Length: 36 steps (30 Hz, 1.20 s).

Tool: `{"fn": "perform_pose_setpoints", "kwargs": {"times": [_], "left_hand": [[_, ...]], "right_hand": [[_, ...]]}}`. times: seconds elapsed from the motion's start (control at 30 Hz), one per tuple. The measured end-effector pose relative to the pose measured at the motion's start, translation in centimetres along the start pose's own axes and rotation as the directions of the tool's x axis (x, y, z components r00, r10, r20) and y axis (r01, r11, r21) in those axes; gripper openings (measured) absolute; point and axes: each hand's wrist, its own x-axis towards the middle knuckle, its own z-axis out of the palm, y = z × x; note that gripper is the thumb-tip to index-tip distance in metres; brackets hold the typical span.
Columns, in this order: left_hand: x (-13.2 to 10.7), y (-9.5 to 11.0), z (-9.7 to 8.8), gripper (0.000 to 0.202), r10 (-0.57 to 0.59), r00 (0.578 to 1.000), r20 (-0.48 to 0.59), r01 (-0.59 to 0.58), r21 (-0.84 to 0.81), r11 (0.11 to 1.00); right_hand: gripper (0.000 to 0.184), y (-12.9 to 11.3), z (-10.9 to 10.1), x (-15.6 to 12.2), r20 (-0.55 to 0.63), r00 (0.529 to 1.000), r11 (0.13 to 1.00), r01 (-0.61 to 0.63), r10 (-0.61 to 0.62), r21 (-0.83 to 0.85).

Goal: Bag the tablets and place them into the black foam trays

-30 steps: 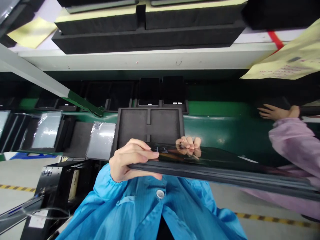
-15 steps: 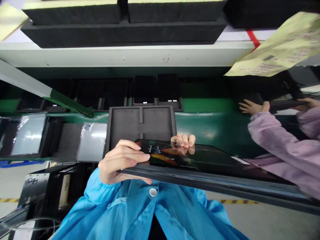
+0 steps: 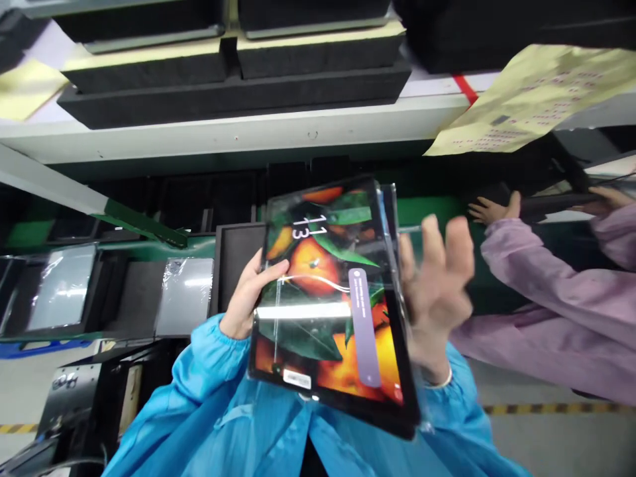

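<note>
Tablet [image 3: 322, 298] is up in front of the blue smock [image 3: 258, 430], tilted, screen toward the head cam and lit: fruit wallpaper, 11 13 clock, pale purple banner, white label [image 3: 297, 379] near the lower edge. From my end of the feed, the step in hand looks like handling the tablet with its lit face in view; I can't confirm more.

Left hand [image 3: 248, 295]: fingers grasping the left edge, thumb over the front glass, rest hidden behind. Only sure hold I see. Right hand [image 3: 440, 295]: fingers spread, released as far as I can tell, just beside the right edge. Badly blurred, so I can't rule out a light touch. Clear strip [image 3: 393, 209] shows along that side; film, cover or a second unit, can't tell.

My call on the next move: any shift calls for the right fingers on the right edge first. A wide slab held on one side could pivot. Keep fingertips off mid-screen, don't snag the strip.

Around it: foam tray [image 3: 231, 255] sits behind, partly hidden by the tablet, on the green tabletop [image 3: 432, 207]. Film-wrapped panel [image 3: 185, 301] lies just left of the tray. Co-worker's hand [image 3: 497, 211] is off to the right, apart from the tablet.
</note>
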Motion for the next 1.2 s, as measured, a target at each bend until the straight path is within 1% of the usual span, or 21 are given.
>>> {"fn": "perform_pose_setpoints", "kwargs": {"times": [0.03, 0.07, 0.1, 0.13, 0.17, 0.23, 0.27, 0.37, 0.4, 0.43, 0.47, 0.53, 0.57, 0.6, 0.63, 0.73, 0.8, 1.0, 1.07, 1.2], "left_hand": [[-0.4, 0.2, 0.0, 0.050, 0.034, 0.998, -0.047, -0.034, -0.009, 0.999], [-0.8, 0.4, -0.1, 0.049, 0.065, 0.994, -0.082, -0.066, -0.010, 0.998], [-1.2, 0.6, -0.2, 0.047, 0.092, 0.991, -0.102, -0.093, 0.000, 0.996], [-1.6, 0.8, -0.3, 0.046, 0.115, 0.987, -0.108, -0.114, 0.018, 0.993], [-1.9, 0.9, -0.4, 0.044, 0.135, 0.985, -0.103, -0.132, 0.041, 0.990], [-2.4, 1.0, -0.7, 0.044, 0.170, 0.983, -0.068, -0.164, 0.092, 0.982], [-2.5, 1.0, -0.8, 0.046, 0.192, 0.980, -0.051, -0.186, 0.115, 0.976], [-2.8, 1.0, -1.3, 0.055, 0.272, 0.962, -0.035, -0.262, 0.172, 0.950], [-2.9, 1.0, -1.4, 0.058, 0.286, 0.957, -0.043, -0.274, 0.187, 0.943], [-3.0, 1.1, -1.5, 0.062, 0.292, 0.955, -0.060, -0.275, 0.199, 0.941], [-3.1, 1.1, -1.5, 0.065, 0.290, 0.954, -0.081, -0.268, 0.208, 0.941], [-3.4, 1.2, -1.5, 0.072, 0.275, 0.952, -0.136, -0.243, 0.215, 0.946], [-3.5, 1.2, -1.5, 0.074, 0.272, 0.948, -0.162, -0.235, 0.217, 0.948], [-3.5, 1.3, -1.4, 0.076, 0.271, 0.945, -0.182, -0.230, 0.219, 0.948], [-3.6, 1.3, -1.4, 0.078, 0.273, 0.942, -0.193, -0.229, 0.222, 0.948], [-3.5, 1.3, -1.4, 0.081, 0.280, 0.939, -0.200, -0.231, 0.235, 0.944], [-3.5, 1.2, -1.4, 0.083, 0.284, 0.938, -0.200, -0.235, 0.238, 0.943], [-3.5, 1.3, -1.3, 0.089, 0.284, 0.935, -0.213, -0.240, 0.209, 0.948], [-3.5, 1.4, -1.2, 0.091, 0.278, 0.934, -0.223, -0.235, 0.200, 0.951], [-3.3, 1.5, -1.2, 0.093, 0.273, 0.933, -0.234, -0.224, 0.213, 0.951]], "right_hand": [[0.058, -0.3, 0.2, -0.5, -0.043, 0.998, 0.998, -0.037, 0.039, 0.049], [0.064, -0.7, 0.3, -1.0, -0.065, 0.994, 0.989, -0.084, 0.092, 0.121], [0.063, -0.9, 0.4, -1.6, -0.050, 0.988, 0.968, -0.133, 0.147, 0.214], [0.058, -1.1, 0.5, -2.1, -0.027, 0.978, 0.928, -0.189, 0.209, 0.321], [0.052, -1.2, 0.5, -2.6, -0.003, 0.964, 0.870, -0.238, 0.266, 0.432], [0.051, -1.2, 0.3, -3.2, 0.054, 0.934, 0.742, -0.315, 0.354, 0.591], [0.054, -1.2, 0.1, -3.3, 0.090, 0.918, 0.694, -0.354, 0.387, 0.627], [0.059, -1.2, -0.3, -2.9, 0.190, 0.856, 0.586, -0.475, 0.481, 0.656], [0.059, -1.3, -0.4, -2.6, 0.210, 0.836, 0.537, -0.496, 0.506, 0.682], [0.059, -1.4, -0.4, -2.5, 0.233, 0.818, 0.470, -0.508, 0.527, 0.722], [0.059, -1.5, -0.4, -2.4, 0.260, 0.803, 0.386, -0.507, 0.537, 0.771], [0.059, -1.7, -0.2, -2.5, 0.312, 0.789, 0.224, -0.485, 0.530, 0.845], [0.059, -1.8, 0.0, -2.7, 0.328, 0.789, 0.172, -0.472, 0.519, 0.865], [0.060, -1.7, 0.1, -3.0, 0.335, 0.789, 0.143, -0.464, 0.514, 0.874], [0.060, -1.7, 0.3, -3.3, 0.328, 0.793, 0.139, -0.454, 0.513, 0.880], [0.062, -1.3, 0.6, -4.0, 0.285, 0.786, 0.175, -0.441, 0.550, 0.880], [0.063, -1.1, 0.6, -4.1, 0.268, 0.789, 0.202, -0.439, 0.553, 0.876], [0.058, -1.5, 0.7, -3.1, 0.215, 0.804, 0.288, -0.428, 0.555, 0.857], [0.057, -1.7, 0.7, -2.8, 0.199, 0.812, 0.306, -0.416, 0.548, 0.856], [0.059, -1.3, 0.8, -2.7, 0.210, 0.813, 0.324, -0.434, 0.543, 0.841]]}}
